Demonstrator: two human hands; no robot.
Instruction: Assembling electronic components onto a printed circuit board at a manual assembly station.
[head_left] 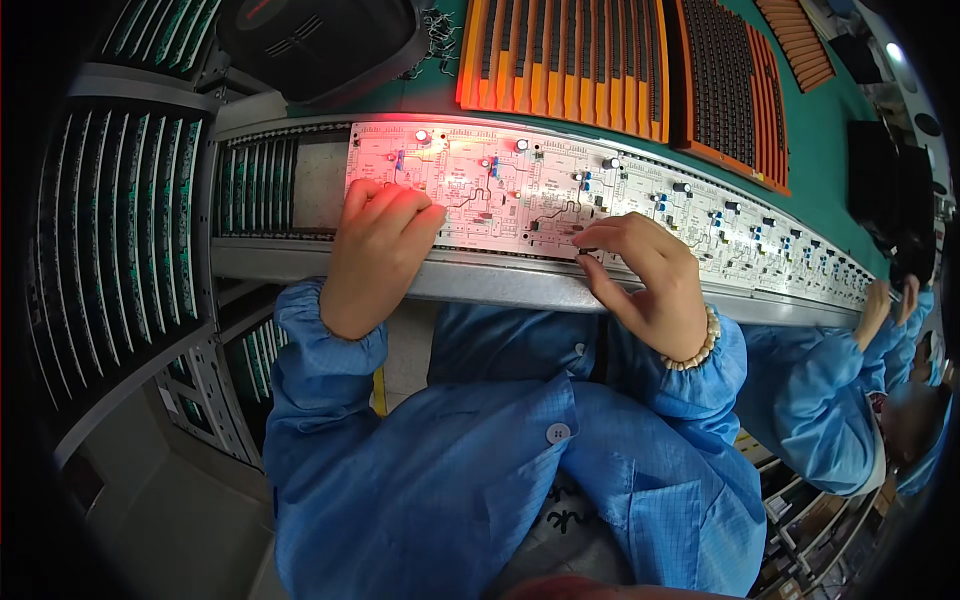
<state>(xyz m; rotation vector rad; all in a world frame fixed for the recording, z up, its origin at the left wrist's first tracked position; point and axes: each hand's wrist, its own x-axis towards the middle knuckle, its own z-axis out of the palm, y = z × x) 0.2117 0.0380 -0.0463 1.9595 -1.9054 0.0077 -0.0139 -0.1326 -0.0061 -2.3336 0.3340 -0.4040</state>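
Note:
A row of white circuit boards [478, 217] runs along a metal-edged rail in front of me, carrying small blue parts, round capacitors and black components. My left hand [383, 245] rests over the leftmost board with its fingers bent down together; their tips are partly hidden, so whatever they hold cannot be made out. Above the lower edge of a board farther right, my right hand [650, 280] pinches a small black component [587, 252] between thumb and fingers. Red light falls over the left boards and the fingers of my left hand.
Orange component trays [560, 95] and more orange trays [735, 110] lie beyond the rail. A black bin [320, 45] stands at far left, beside loose small parts [440, 38]. Racks of green boards [120, 230] fill the left side. A co-worker's hands [875, 312] reach the rail at right.

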